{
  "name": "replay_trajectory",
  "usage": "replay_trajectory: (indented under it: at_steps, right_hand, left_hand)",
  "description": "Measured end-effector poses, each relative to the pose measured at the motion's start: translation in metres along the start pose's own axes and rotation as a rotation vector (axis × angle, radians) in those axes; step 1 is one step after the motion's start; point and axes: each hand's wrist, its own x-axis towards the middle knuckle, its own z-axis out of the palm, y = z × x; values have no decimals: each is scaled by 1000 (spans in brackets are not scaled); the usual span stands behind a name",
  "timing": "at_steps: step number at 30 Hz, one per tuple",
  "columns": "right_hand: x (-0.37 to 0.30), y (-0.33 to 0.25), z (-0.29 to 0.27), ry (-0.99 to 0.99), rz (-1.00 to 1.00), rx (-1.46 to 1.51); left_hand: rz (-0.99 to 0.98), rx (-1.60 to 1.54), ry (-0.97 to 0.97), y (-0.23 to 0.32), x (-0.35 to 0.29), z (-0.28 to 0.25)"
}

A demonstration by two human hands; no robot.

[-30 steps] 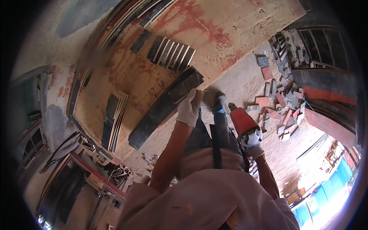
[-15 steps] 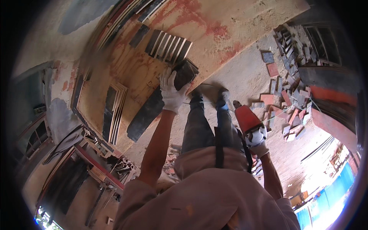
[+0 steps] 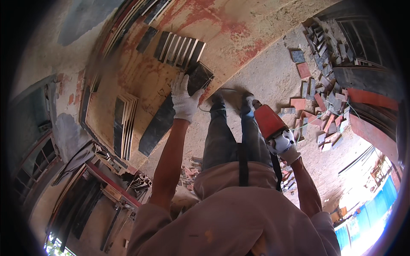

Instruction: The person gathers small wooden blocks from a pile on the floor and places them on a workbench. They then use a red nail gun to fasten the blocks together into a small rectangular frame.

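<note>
Head view — left fingers point(image 3: 184, 83) spread over dark board point(image 3: 157, 126), right fingers point(image 3: 283, 141) gripping red tool point(image 3: 269, 121) — stacked strips point(image 3: 178, 50) beyond, tiles point(image 3: 319, 101) rightward.

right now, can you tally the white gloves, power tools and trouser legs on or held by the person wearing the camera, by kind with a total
White gloves: 2 (one on the left hand, one on the right hand)
Red power tool: 1, held in the right hand
Trouser legs: 2
Total: 5
</note>
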Motion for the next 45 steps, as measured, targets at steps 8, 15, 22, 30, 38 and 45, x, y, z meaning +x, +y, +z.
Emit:
replay_trajectory:
  at_steps: [8,15,22,30,38,45]
  right_hand:
    - [20,59,33,17,-244,-148]
    - [67,51,46,-35,-296,347]
    - [109,-2,33,-173,-109,1036]
    - [173,-25,51,-134,169,1425]
    - [171,-35,29,-117,-207,771]
    - [152,-34,16,-76,-202,629]
  left_hand:
    - [-43,17,1,3,0,1]
    - [-66,3,47,7,2,5]
    - [-85,-7,48,7,1,4]
    - [-108,44,21,10,4,5]
    - [-219,71,-53,14,6,0]
    - [-254,34,-93,16,8,-2]
